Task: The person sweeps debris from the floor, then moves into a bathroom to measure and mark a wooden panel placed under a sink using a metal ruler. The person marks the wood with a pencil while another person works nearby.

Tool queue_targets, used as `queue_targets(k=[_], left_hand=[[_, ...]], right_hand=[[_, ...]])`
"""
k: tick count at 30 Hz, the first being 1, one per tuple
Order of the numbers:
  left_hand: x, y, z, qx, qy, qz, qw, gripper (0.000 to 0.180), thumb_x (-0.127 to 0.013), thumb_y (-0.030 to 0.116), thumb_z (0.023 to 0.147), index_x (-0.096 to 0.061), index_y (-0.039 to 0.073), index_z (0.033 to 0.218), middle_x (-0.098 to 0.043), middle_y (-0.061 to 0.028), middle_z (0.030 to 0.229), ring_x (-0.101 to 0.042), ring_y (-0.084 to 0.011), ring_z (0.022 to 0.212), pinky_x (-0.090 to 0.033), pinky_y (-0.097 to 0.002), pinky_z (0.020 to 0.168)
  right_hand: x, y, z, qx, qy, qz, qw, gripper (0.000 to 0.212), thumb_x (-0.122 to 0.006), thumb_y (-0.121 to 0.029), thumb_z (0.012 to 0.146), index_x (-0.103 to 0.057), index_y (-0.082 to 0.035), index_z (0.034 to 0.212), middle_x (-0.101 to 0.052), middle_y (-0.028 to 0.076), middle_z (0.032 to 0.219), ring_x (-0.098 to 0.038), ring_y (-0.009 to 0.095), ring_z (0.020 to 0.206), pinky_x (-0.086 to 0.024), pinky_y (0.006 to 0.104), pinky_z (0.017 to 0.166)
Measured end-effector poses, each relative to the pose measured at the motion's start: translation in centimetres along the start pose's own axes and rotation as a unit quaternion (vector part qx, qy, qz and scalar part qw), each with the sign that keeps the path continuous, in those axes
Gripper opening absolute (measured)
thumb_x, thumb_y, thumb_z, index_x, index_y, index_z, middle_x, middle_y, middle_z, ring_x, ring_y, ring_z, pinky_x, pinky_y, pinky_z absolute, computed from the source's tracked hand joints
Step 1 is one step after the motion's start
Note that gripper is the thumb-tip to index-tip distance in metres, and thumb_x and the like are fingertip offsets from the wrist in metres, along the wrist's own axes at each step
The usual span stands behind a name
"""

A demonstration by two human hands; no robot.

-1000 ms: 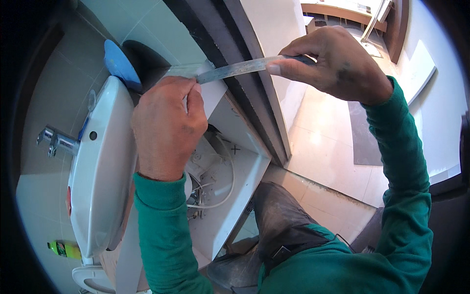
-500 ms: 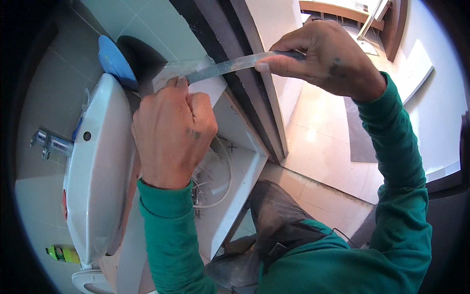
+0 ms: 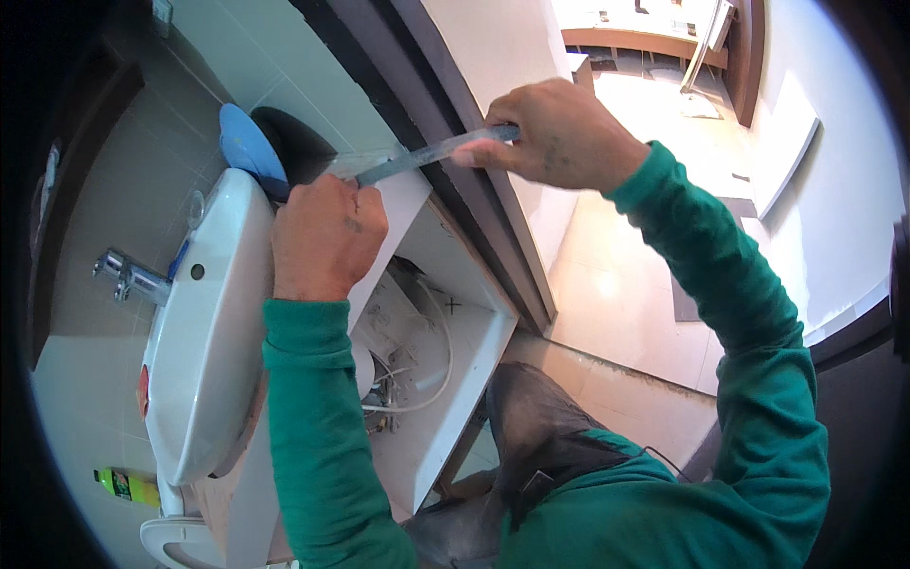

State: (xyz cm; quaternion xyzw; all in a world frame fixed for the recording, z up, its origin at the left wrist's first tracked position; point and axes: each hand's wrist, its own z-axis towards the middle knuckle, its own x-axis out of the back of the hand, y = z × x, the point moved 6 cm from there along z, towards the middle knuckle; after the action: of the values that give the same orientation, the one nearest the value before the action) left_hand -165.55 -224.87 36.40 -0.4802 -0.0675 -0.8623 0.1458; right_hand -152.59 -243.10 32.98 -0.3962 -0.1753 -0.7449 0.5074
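Observation:
A long, flat grey metal strip (image 3: 417,158) spans between my two hands, level with the counter's end by the doorway. My left hand (image 3: 329,235) is closed in a fist at the strip's left end, near the basin's rim. At the other end, my right hand (image 3: 561,133) grips it with thumb and fingers, in front of the dark door frame (image 3: 464,180). Just below the strip runs the white counter edge (image 3: 403,213). The strip's left tip is hidden by my left fist, so whether it touches the counter I cannot tell.
At left stands a white washbasin (image 3: 213,332) with a chrome tap (image 3: 133,275). A blue dish-shaped piece (image 3: 251,147) leans behind it. Below, an open white cabinet (image 3: 464,356) contains a pale hose (image 3: 445,353). A green bottle (image 3: 133,486) sits near the toilet (image 3: 175,539).
Both hands, still on the strip, show smaller and farther off. The right hand has moved left and slightly down in view. More of the open cabinet shows beside my left forearm.

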Motion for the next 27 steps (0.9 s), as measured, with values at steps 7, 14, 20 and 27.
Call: queue_targets(k=[7, 14, 20, 27], left_hand=[[-0.2, -0.1, 0.1, 0.003, -0.039, 0.028, 0.999, 0.037, -0.056, 0.027, 0.087, -0.073, -0.005, 0.080, -0.068, -0.0320, 0.087, -0.068, -0.0505, 0.084, -0.055, -0.0539, 0.086], [-0.6, -0.2, 0.2, -0.036, -0.026, 0.052, 0.998, 0.038, -0.056, 0.025, 0.088, -0.071, -0.009, 0.080, -0.067, -0.0332, 0.084, -0.068, -0.0503, 0.080, -0.056, -0.0528, 0.081], [0.0, -0.9, 2.0, 0.046, -0.106, 0.026, 0.993, 0.049, -0.050, 0.033, 0.091, -0.073, -0.011, 0.092, -0.067, -0.0376, 0.101, -0.066, -0.0528, 0.100, -0.051, -0.0519, 0.098], [-1.3, -5.3, 2.4, 0.042, -0.137, 0.047, 0.989, 0.063, -0.044, 0.041, 0.091, -0.068, -0.014, 0.110, -0.064, -0.0393, 0.116, -0.061, -0.0551, 0.112, -0.044, -0.0517, 0.107]], right_hand=[[-0.5, -0.6, -3.0, 0.079, 0.084, -0.119, 0.986, 0.026, -0.065, -0.019, 0.098, -0.063, 0.001, 0.114, -0.065, 0.013, 0.090, -0.070, 0.026, 0.087, -0.061, 0.0346, 0.073], [-1.3, -1.5, -2.7, 0.061, 0.090, -0.181, 0.977, 0.013, -0.061, -0.012, 0.098, -0.066, -0.002, 0.104, -0.067, 0.012, 0.087, -0.071, 0.025, 0.084, -0.063, 0.0345, 0.070], [-2.6, -1.7, -1.5, 0.040, 0.081, -0.187, 0.978, 0.015, -0.062, -0.015, 0.098, -0.068, -0.002, 0.101, -0.070, 0.015, 0.089, -0.073, 0.026, 0.085, -0.063, 0.0366, 0.069], [-2.2, -3.2, -0.9, 0.062, 0.114, -0.210, 0.969, 0.021, -0.062, -0.012, 0.096, -0.066, 0.004, 0.109, -0.071, 0.017, 0.096, -0.072, 0.027, 0.091, -0.062, 0.0352, 0.077]])
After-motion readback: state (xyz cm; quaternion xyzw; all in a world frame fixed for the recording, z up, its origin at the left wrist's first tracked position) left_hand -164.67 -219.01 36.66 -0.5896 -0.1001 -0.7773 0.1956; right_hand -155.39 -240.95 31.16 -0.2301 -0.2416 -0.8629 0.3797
